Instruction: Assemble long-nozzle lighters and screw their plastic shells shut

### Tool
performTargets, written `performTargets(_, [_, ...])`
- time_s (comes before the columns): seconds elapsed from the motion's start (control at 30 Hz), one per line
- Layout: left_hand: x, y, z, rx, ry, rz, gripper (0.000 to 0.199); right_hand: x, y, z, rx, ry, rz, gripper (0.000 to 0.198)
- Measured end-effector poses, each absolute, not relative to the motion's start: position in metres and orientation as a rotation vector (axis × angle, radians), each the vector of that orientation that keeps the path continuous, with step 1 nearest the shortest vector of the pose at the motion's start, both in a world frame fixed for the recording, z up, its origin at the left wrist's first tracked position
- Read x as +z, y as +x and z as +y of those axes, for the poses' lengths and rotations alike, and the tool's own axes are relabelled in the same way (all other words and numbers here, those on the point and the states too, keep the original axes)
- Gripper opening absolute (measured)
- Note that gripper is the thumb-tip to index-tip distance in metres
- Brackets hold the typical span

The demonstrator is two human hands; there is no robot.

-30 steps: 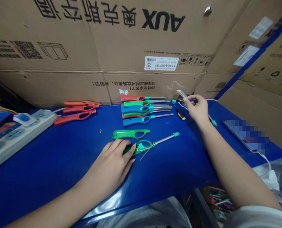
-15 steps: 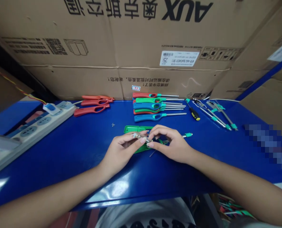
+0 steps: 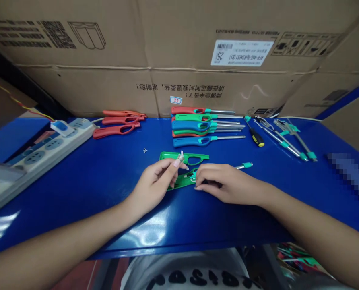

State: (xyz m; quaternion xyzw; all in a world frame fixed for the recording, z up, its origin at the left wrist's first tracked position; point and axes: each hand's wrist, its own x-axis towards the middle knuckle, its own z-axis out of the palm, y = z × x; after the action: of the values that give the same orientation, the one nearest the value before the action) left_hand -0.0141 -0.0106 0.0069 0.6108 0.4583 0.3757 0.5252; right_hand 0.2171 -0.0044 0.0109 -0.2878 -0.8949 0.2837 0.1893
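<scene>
My left hand (image 3: 157, 179) is closed in a pinch around a small clear fuel tank with a white tip (image 3: 181, 156), held above the table. My right hand (image 3: 227, 183) is closed, its fingers curled down at a green lighter half-shell (image 3: 179, 183); what they grip is hidden. Inside that shell lie a teal trigger piece (image 3: 192, 174) and a white wire. A metal tube with a teal end (image 3: 245, 165) sticks out beyond my right hand. Just behind, the other green half-shell (image 3: 194, 157) rests hollow side up, partly covered by my left fingers.
Several assembled lighters (image 3: 194, 141) lie in a stack at the back, red half-shells (image 3: 116, 131) to their left. A screwdriver (image 3: 256, 137) and metal tube assemblies (image 3: 280, 141) lie at the back right. A power strip (image 3: 37, 157) runs along the left. A tiny metal piece (image 3: 145, 150) sits mid-table.
My hands have moved apart. The left keeps the fuel tank, lifted tip up, while the right has come down to the green half-shell. The view has tilted slightly downward.
</scene>
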Motion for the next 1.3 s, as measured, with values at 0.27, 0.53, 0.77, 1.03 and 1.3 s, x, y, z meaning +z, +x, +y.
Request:
performTargets(0.27, [-0.003, -0.017, -0.011, 0.819, 1.41, 1.05, 0.047, 0.007, 0.222, 0.006, 1.157, -0.908, -2.198, 0.015])
performTargets(0.53, [0.0, -0.018, -0.01, 0.789, 1.715, 1.087, 0.035, 0.004, 0.224, 0.01, 1.58, -0.996, -1.965, 0.022])
performTargets(0.77, [-0.012, -0.016, -0.009, 0.885, 1.774, 1.033, 0.018, 0.002, 0.228, 0.015, 1.477, -0.854, -2.037, 0.018])
performTargets(1.03, [-0.008, -0.017, -0.01, 0.872, 1.929, 1.054, 0.012, 0.002, 0.228, 0.017, 1.495, -0.822, -2.053, 0.016])
performTargets(1.3, [-0.005, -0.017, -0.011, 0.867, 2.018, 0.98, 0.014, -0.002, 0.226, 0.016, 1.602, -0.906, -1.88, 0.018])
